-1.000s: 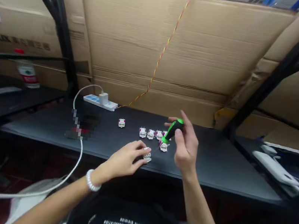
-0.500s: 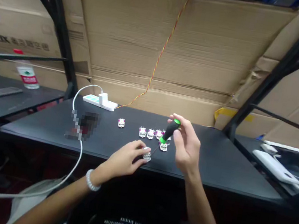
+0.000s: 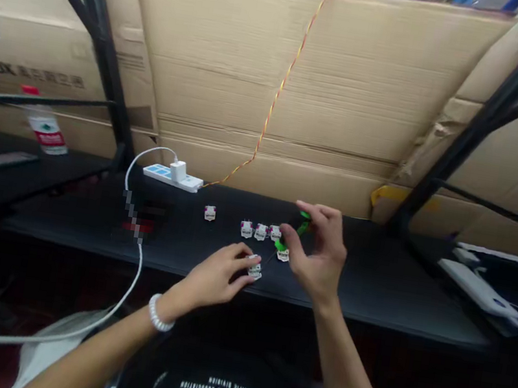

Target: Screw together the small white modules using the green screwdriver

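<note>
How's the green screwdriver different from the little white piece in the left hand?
The screwdriver shows bright green, while the white piece is mostly white. The screwdriver is long and slanted; the white piece is short. The right hand holds the screwdriver; the left hand holds the white piece. Both are hand-held.

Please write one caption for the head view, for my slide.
Left hand holds a white part while the right hand grips a screwdriver.
</note>
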`<state>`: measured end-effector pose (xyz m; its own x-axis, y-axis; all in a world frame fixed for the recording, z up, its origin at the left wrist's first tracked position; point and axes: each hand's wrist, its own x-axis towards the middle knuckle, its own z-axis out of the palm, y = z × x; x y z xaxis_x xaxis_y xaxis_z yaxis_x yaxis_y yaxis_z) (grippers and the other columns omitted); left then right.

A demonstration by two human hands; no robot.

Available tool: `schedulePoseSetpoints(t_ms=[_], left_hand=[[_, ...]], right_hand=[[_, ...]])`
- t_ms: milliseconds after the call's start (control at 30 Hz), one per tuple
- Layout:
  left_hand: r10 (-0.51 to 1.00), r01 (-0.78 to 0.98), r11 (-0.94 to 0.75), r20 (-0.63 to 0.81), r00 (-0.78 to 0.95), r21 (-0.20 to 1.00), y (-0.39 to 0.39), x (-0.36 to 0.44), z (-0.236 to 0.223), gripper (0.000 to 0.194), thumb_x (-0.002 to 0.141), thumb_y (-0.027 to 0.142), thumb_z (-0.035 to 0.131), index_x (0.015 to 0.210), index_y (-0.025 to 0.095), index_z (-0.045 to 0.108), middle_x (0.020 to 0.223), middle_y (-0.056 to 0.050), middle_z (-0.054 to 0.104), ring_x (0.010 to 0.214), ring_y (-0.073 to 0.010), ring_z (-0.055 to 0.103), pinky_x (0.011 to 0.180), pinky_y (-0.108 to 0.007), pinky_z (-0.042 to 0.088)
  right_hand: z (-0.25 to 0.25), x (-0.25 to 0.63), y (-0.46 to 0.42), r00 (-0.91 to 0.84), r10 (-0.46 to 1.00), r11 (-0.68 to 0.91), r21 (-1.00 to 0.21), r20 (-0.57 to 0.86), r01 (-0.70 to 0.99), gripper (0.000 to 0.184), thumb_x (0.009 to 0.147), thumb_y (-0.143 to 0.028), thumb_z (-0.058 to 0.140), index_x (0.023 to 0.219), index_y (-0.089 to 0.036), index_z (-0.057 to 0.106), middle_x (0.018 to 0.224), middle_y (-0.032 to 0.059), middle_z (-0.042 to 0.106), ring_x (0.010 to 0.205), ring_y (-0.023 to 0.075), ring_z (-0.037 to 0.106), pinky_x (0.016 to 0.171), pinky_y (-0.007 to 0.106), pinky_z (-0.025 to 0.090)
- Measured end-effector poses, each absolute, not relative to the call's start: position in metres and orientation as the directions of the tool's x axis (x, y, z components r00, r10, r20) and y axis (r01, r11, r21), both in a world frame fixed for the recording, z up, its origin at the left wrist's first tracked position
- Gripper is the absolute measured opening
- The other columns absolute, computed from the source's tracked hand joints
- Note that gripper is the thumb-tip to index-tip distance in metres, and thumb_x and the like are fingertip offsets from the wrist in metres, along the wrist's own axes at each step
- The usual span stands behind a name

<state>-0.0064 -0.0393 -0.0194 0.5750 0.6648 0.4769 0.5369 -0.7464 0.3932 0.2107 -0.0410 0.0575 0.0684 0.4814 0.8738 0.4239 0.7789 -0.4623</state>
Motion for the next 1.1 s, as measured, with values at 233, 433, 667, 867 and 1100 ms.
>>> schedulePoseSetpoints(t_ms=[233,433,667,867,1100], left_hand=[[0.671,0.538,-0.741,0.475,0.569,0.402,-0.0391,-0.0065,-0.0199,0.035,0.104,0.026,0.067,0.139,0.022,0.071,0.129,-0.011,0.069,0.119,-0.0269,0.067,0.109,-0.045,0.058],[0.668,0.536,-0.744,0.476,0.572,0.400,-0.0404,-0.0063,-0.0186,0.034,0.104,0.026,0.067,0.138,0.022,0.072,0.129,-0.011,0.069,0.118,-0.0265,0.068,0.108,-0.044,0.059],[0.676,0.542,-0.736,0.475,0.564,0.404,-0.0400,-0.0059,-0.0197,0.036,0.103,0.027,0.068,0.139,0.023,0.072,0.129,-0.011,0.069,0.118,-0.0269,0.068,0.108,-0.044,0.059],[0.678,0.542,-0.735,0.473,0.563,0.408,-0.0403,-0.0059,-0.0183,0.035,0.105,0.028,0.067,0.139,0.024,0.071,0.130,-0.011,0.069,0.120,-0.0268,0.068,0.110,-0.045,0.058],[0.674,0.540,-0.738,0.475,0.565,0.405,-0.0396,-0.0059,-0.0186,0.035,0.104,0.028,0.068,0.138,0.023,0.072,0.129,-0.011,0.069,0.119,-0.0267,0.068,0.109,-0.044,0.058]], right_hand=[[0.0567,0.2102,-0.0403,0.005,0.493,0.807,-0.460,0.870,0.371,0.043,0.103,-0.036,0.065,0.146,-0.030,0.067,0.134,0.0117,0.066,0.117,0.0287,0.069,0.098,0.048,0.062],[0.0556,0.2098,-0.0406,-0.021,0.533,0.797,-0.494,0.846,0.347,0.047,0.108,-0.030,0.054,0.155,-0.033,0.059,0.133,0.0092,0.071,0.118,0.0266,0.071,0.105,0.048,0.059],[0.0568,0.2093,-0.0406,0.055,0.473,0.795,-0.452,0.879,0.405,0.043,0.095,-0.034,0.078,0.137,-0.028,0.070,0.125,0.0098,0.072,0.112,0.0276,0.071,0.099,0.045,0.061],[0.0559,0.2103,-0.0411,-0.061,0.573,0.796,-0.537,0.818,0.279,0.048,0.110,-0.031,0.050,0.157,-0.031,0.054,0.135,0.0100,0.073,0.121,0.0264,0.072,0.108,0.049,0.057],[0.0583,0.2101,-0.0419,-0.012,0.516,0.797,-0.474,0.857,0.373,0.049,0.106,-0.028,0.056,0.155,-0.030,0.057,0.127,0.0097,0.071,0.112,0.0258,0.071,0.099,0.046,0.061]])
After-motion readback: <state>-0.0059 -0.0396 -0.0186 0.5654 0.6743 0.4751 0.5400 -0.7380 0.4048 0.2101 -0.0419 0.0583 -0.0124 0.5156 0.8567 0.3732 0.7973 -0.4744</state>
